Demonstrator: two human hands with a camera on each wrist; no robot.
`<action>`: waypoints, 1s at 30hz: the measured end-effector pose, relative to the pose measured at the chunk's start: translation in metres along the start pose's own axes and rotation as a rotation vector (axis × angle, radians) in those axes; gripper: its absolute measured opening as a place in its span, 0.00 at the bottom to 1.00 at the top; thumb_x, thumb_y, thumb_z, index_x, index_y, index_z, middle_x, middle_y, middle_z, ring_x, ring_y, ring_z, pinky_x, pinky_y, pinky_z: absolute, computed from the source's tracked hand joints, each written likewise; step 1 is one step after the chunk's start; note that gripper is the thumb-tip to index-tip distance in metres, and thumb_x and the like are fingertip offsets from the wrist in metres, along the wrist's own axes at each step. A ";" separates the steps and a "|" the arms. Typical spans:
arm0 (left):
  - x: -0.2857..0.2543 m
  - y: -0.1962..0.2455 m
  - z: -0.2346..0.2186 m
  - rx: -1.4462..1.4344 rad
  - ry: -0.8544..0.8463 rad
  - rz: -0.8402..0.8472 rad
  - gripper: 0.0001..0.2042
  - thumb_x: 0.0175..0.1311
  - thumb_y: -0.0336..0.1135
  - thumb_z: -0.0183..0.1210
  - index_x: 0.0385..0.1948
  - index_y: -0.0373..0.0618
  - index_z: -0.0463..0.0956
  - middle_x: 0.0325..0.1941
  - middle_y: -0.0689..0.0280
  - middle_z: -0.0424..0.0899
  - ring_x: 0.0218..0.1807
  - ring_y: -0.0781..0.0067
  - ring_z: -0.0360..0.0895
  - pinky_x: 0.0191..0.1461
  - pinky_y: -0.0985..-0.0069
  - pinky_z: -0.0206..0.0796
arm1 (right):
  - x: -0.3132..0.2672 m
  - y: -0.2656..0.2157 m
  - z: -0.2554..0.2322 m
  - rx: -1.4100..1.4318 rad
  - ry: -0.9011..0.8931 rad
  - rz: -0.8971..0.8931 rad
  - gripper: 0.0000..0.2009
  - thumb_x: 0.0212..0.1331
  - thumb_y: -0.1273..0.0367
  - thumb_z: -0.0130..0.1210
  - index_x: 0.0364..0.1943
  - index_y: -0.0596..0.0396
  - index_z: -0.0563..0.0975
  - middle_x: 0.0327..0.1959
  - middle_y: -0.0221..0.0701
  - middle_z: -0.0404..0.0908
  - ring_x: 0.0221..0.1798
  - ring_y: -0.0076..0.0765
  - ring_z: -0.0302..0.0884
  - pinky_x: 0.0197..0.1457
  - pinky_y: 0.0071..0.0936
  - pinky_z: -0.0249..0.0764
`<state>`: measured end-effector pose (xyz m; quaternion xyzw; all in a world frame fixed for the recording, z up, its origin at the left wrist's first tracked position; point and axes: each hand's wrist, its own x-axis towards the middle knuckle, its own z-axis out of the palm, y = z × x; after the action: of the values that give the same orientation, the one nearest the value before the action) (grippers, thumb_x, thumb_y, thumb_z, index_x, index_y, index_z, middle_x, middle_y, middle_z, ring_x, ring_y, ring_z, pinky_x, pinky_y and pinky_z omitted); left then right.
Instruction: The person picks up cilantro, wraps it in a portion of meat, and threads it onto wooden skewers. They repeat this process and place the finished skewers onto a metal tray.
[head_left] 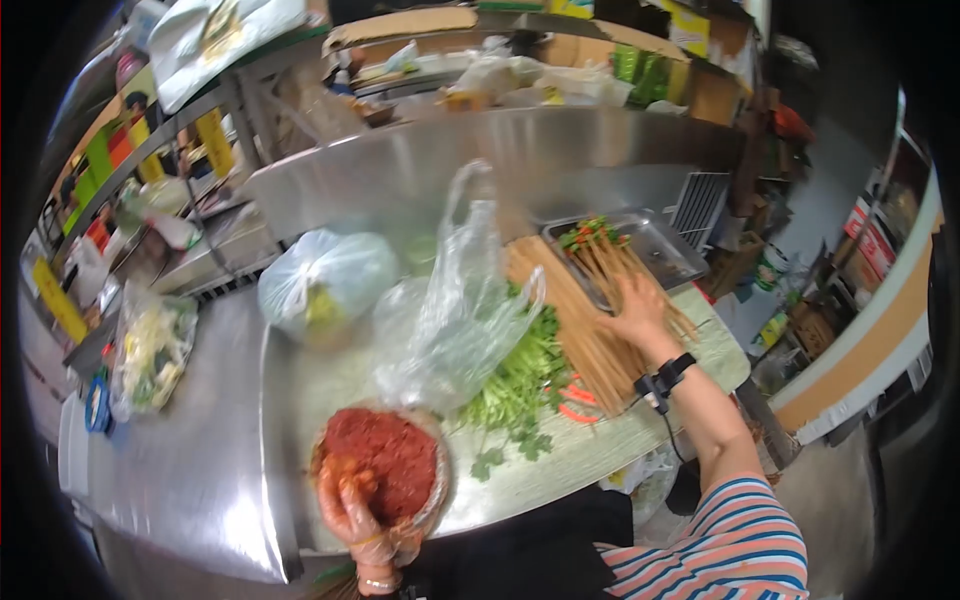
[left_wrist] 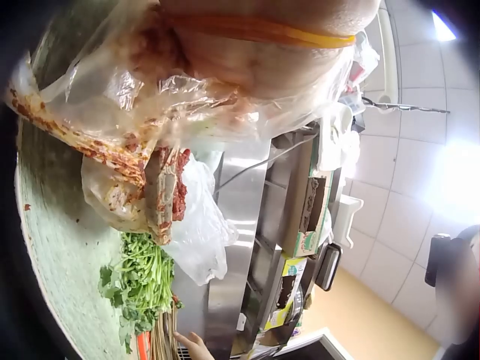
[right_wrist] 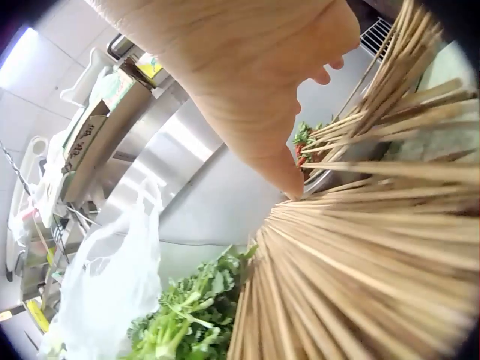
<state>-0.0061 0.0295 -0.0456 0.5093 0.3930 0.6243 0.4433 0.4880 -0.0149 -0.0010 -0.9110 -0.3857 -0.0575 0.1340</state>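
My left hand [head_left: 352,515], in a clear plastic glove, lies over the near left rim of a round bowl [head_left: 440,490] of red minced meat [head_left: 400,455]. Its fingers are loosely bent and smeared with meat paste. In the left wrist view the glove [left_wrist: 187,112] hides most of the fingers. My bare right hand [head_left: 640,312] reaches across a pile of thin wooden skewers [head_left: 575,340], thumb and fingers spread. In the right wrist view, the thumb [right_wrist: 289,180] comes down at the skewers' far ends, and the other fingers are partly hidden behind the palm.
Leafy green herbs [head_left: 520,375] lie between bowl and skewers, beside orange-handled scissors [head_left: 578,400]. A clear plastic bag [head_left: 450,310] stands behind them. A metal tray [head_left: 670,250] holds red and green chopped pieces. Left are a tied bag [head_left: 325,275] and a vegetable bag [head_left: 155,350].
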 end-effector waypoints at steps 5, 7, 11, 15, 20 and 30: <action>0.005 -0.001 0.004 -0.033 0.008 0.055 0.19 0.70 0.35 0.51 0.59 0.37 0.66 0.48 0.60 0.78 0.39 0.73 0.77 0.41 0.77 0.72 | -0.004 0.016 -0.003 -0.036 0.085 0.027 0.45 0.41 0.52 0.68 0.67 0.47 0.61 0.71 0.46 0.53 0.74 0.54 0.46 0.73 0.52 0.46; 0.003 0.011 0.008 -0.020 -0.008 0.094 0.19 0.70 0.35 0.51 0.58 0.36 0.66 0.48 0.59 0.78 0.39 0.73 0.77 0.41 0.77 0.71 | -0.012 0.012 -0.010 -0.066 0.073 0.014 0.44 0.42 0.54 0.68 0.67 0.49 0.61 0.71 0.47 0.54 0.73 0.55 0.48 0.72 0.49 0.48; 0.000 0.013 0.008 -0.027 0.003 0.035 0.19 0.70 0.33 0.51 0.59 0.36 0.66 0.52 0.60 0.78 0.43 0.74 0.76 0.48 0.76 0.71 | -0.020 -0.024 -0.023 0.417 0.038 -0.394 0.41 0.47 0.58 0.68 0.66 0.52 0.61 0.71 0.48 0.53 0.72 0.58 0.51 0.72 0.43 0.55; 0.000 0.009 0.007 -0.045 0.020 0.017 0.18 0.70 0.34 0.52 0.58 0.36 0.67 0.50 0.62 0.78 0.42 0.76 0.76 0.47 0.78 0.71 | -0.044 -0.123 -0.051 0.561 0.016 -0.720 0.46 0.42 0.54 0.71 0.68 0.44 0.59 0.72 0.50 0.49 0.74 0.56 0.46 0.74 0.46 0.51; 0.000 0.008 0.006 -0.042 0.017 0.011 0.18 0.70 0.34 0.52 0.58 0.37 0.67 0.48 0.63 0.79 0.40 0.78 0.76 0.45 0.79 0.71 | -0.056 -0.220 -0.018 0.300 -0.070 -0.932 0.42 0.43 0.60 0.69 0.67 0.33 0.60 0.63 0.54 0.60 0.64 0.55 0.63 0.63 0.44 0.67; 0.001 0.001 0.002 0.002 0.005 0.067 0.17 0.70 0.32 0.51 0.57 0.36 0.68 0.47 0.62 0.79 0.38 0.76 0.77 0.41 0.80 0.72 | -0.034 -0.130 -0.072 1.828 -0.156 -0.528 0.13 0.60 0.64 0.51 0.44 0.57 0.77 0.51 0.33 0.77 0.49 0.36 0.75 0.55 0.33 0.71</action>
<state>-0.0042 0.0300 -0.0442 0.5209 0.3776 0.6396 0.4207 0.3707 0.0279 0.0870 -0.3385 -0.4823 0.2986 0.7508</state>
